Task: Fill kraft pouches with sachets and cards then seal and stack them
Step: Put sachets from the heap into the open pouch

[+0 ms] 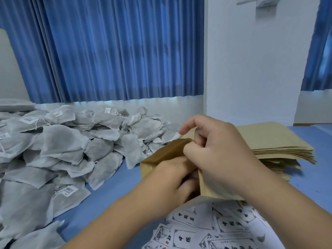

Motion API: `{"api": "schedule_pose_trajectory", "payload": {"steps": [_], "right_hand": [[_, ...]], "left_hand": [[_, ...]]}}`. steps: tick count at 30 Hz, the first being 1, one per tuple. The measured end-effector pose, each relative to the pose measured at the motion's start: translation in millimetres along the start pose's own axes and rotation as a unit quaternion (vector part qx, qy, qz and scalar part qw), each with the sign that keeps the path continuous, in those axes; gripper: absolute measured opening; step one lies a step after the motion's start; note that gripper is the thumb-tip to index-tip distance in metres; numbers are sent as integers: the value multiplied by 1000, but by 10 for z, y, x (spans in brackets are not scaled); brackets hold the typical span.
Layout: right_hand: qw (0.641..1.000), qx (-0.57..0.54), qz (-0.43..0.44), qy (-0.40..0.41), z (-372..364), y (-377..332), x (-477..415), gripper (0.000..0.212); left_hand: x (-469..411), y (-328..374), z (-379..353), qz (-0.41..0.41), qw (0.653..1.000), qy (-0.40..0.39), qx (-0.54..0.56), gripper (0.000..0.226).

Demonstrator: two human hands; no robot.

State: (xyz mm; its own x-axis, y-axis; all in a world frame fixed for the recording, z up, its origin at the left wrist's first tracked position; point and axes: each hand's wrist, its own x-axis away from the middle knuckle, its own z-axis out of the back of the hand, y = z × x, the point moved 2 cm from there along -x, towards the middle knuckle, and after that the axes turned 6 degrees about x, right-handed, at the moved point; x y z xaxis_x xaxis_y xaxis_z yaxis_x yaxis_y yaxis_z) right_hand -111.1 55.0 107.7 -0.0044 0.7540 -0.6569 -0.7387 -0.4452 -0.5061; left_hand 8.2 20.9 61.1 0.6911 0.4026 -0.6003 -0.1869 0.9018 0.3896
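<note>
Near the cards (197, 230), left hand (172, 180) and right hand (217, 150) pinch the kraft pouch (161, 156)

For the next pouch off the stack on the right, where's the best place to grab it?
Probably the near edge of the top pouch, pinched from the person's side. The stack lies flat, so its faces offer no grip, while the fanned edges face the right hand, now gripping the held pouch.

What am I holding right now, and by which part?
One kraft pouch, with both hands: the right hand pinches its top edge, the left hand grips it just below.
</note>
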Motion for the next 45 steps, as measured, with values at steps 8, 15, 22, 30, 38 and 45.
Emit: {"api": "schedule_pose_trajectory", "payload": {"steps": [8, 15, 22, 30, 38, 45], "right_hand": [[998, 24, -33, 40, -18, 76, -14, 24], [996, 10, -53, 71, 14, 157, -36, 25], [997, 4, -54, 64, 17, 176, -42, 23], [997, -6, -52, 52, 0, 268, -55, 22], [996, -21, -75, 46, -37, 408, -81, 21], [996, -18, -82, 34, -90, 377, -40, 21]], "left_hand": [[1, -118, 253, -96, 992, -16, -78, 4], [120, -660, 624, 144, 922, 354, 63, 21], [214, -1807, 310, 508, 837, 204, 10, 49], [29, -2104, 153, 572, 787, 213, -97, 61], [292, -1660, 250, 438, 864, 245, 47, 49], [607, -574, 469, 213, 935, 254, 124, 47]]}}
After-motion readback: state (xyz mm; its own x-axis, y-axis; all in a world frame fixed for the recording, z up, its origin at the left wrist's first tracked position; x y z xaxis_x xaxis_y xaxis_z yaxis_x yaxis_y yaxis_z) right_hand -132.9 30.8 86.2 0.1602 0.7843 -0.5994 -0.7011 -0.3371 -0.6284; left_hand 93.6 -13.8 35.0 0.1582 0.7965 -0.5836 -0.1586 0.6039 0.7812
